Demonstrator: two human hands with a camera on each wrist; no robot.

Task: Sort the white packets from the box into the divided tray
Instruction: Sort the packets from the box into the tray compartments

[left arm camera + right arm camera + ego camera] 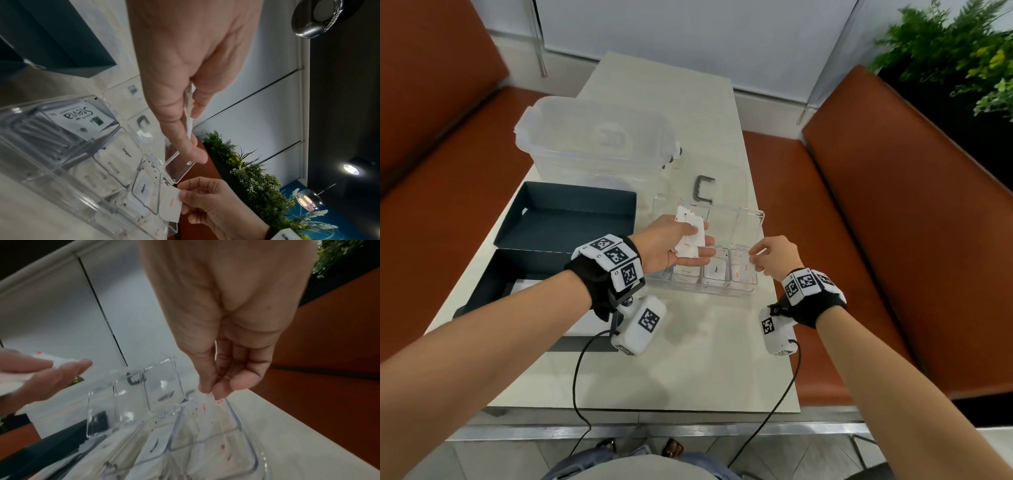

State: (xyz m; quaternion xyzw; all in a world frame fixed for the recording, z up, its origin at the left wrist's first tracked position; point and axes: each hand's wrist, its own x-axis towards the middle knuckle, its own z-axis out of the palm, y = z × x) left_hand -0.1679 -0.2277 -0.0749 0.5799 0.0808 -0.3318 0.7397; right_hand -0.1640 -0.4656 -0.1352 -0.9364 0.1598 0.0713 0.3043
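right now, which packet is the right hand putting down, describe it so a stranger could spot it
Find the clear divided tray on the pale table. At its right end, the right hand pinches one white packet with red print, unlike the black-lettered pepper packet lying beside it.

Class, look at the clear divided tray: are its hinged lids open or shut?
Open. The divided tray's clear lids stand raised behind the compartments, and packets lie uncovered inside.
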